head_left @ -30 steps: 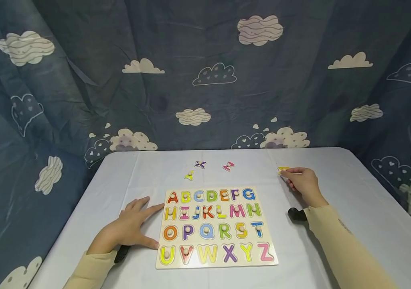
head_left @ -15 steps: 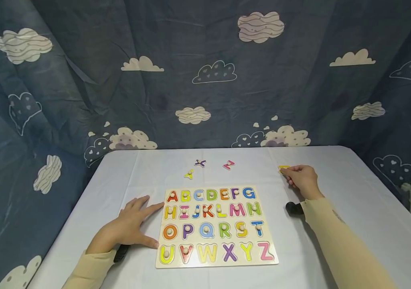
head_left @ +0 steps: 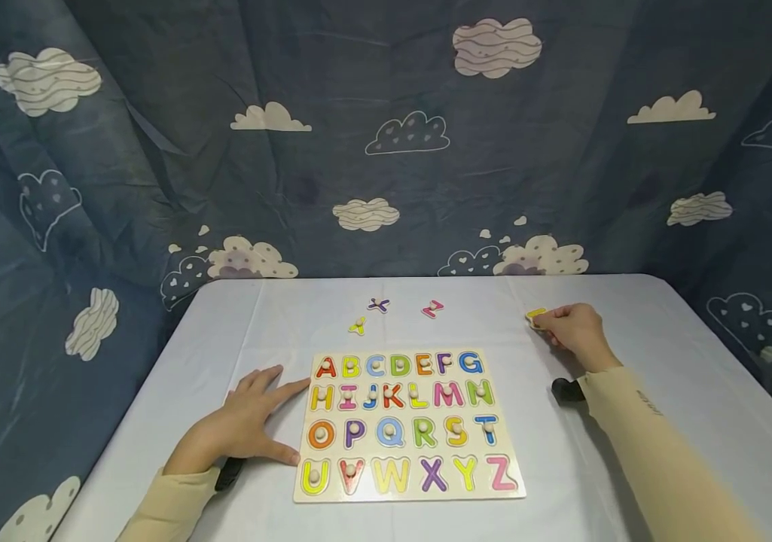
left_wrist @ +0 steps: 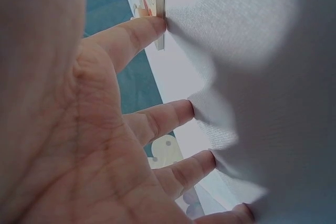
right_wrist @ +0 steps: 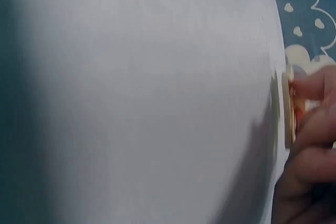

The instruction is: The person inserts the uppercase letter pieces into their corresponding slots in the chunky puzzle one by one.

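Note:
A wooden alphabet puzzle board (head_left: pixel 399 493) lies flat on the table, most of its letters carrying round knobs. At its left edge, my left hand (head_left: pixel 236 425) rests with fingers spread; the thumb and index finger touch the board. In the left wrist view a fingertip (left_wrist: pixel 157 24) meets the board's side. Far to the right, my right hand (head_left: pixel 574 331) pinches a yellow letter puzzle piece (head_left: pixel 535 314), partly hidden by the fingers. The right wrist view shows this piece (right_wrist: pixel 287 108) edge-on, slightly above the cloth.
Loose letter pieces lie behind the board: a purple X (head_left: pixel 378 305), a yellow Y (head_left: pixel 357 326) and a pink Z (head_left: pixel 432 309). White cloth covers the table (head_left: pixel 277 316). A dark cloud-patterned curtain (head_left: pixel 331 173) hangs beyond its far edge.
The yellow letter piece, pinched by my right hand, has tilted and lifted slightly off the cloth. My left hand stays at the board. The head view has shifted slightly.

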The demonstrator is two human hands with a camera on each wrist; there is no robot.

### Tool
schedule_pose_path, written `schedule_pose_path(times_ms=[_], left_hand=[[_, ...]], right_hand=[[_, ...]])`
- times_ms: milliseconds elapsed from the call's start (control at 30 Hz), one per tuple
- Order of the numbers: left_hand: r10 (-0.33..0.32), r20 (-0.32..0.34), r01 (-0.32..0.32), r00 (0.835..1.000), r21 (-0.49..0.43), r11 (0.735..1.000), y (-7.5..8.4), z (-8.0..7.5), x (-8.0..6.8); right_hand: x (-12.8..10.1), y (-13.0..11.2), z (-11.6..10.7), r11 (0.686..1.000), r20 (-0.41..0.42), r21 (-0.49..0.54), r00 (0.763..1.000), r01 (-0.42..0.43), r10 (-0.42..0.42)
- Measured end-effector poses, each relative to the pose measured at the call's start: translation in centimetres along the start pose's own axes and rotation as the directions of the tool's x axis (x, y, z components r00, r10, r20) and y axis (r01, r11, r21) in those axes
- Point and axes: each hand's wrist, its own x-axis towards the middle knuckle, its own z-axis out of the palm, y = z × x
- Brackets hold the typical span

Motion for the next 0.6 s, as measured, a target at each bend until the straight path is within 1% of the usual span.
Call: schedule_pose_path(times_ms=[100, 267, 333, 400, 533, 600], left_hand=[[0.001, -0.001, -0.001, 1.0, 0.002, 1.0, 0.0, 0.0, 0.0], [-0.003, -0.001, 0.003, 1.0, -0.002, 1.0, 0.1, -0.2, -0.1], [-0.007, 0.002, 0.007, 1.0, -0.009, 1.0, 0.1, -0.3, -0.1], [-0.007, 0.003, 0.007, 1.0, -0.01, 1.0, 0.1, -0.3, -0.1], [-0.001, 0.001, 0.001, 1.0, -0.006, 1.0, 0.1, -0.2, -0.1], [0.002, 0.0, -0.002, 1.0, -0.003, 1.0, 0.1, -0.1, 0.0]], right_hand=[[0.0, 0.0, -0.4, 0.999, 0.03, -0.027, 0.999, 0.03, -0.029], [-0.1, 0.2, -0.9, 0.989, 0.097, -0.072, 0.988, 0.126, -0.119], [-0.1, 0.4, -0.9, 0.988, 0.119, -0.071, 0.985, 0.136, -0.127], [-0.1, 0.6, -0.9, 0.99, 0.13, -0.061, 0.985, 0.126, -0.117], [-0.1, 1.1, -0.9, 0.992, 0.12, -0.048, 0.986, 0.118, -0.112], [-0.1, 1.3, -0.9, 0.99, 0.112, -0.048, 0.986, 0.13, -0.124]])
